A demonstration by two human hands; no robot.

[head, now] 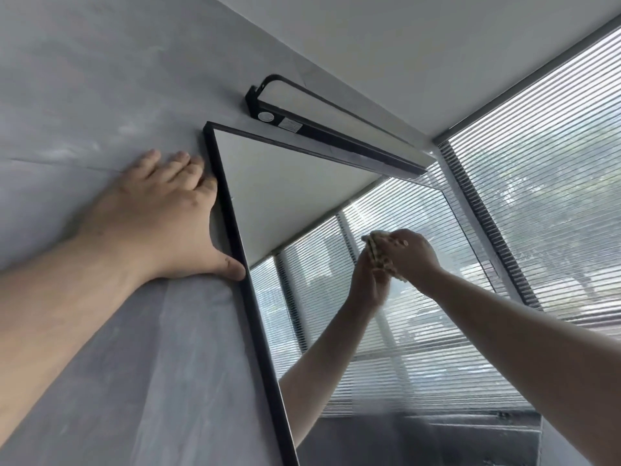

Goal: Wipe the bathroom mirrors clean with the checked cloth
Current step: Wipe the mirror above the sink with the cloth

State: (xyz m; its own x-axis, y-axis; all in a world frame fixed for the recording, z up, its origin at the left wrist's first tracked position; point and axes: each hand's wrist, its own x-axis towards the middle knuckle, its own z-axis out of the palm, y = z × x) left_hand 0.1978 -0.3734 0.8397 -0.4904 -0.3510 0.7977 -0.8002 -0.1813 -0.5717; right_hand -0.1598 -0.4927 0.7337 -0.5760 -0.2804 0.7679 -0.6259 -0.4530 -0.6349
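Note:
A black-framed mirror [232, 210] hangs on the grey wall and fills the middle of the view. My right hand [411, 252] grips the bunched checked cloth [378, 252] and presses it against the glass near the mirror's middle. The hand and cloth are doubled by their reflection just to the left. My left hand [161, 216] lies flat on the wall beside the mirror's left frame, with the thumb and fingertips touching the frame edge.
A black bar lamp [336, 127] is fixed to the wall just above the mirror. A window with horizontal blinds [544, 183] stands at the right, close to the mirror's right edge. Grey wall [84, 95] spreads to the left.

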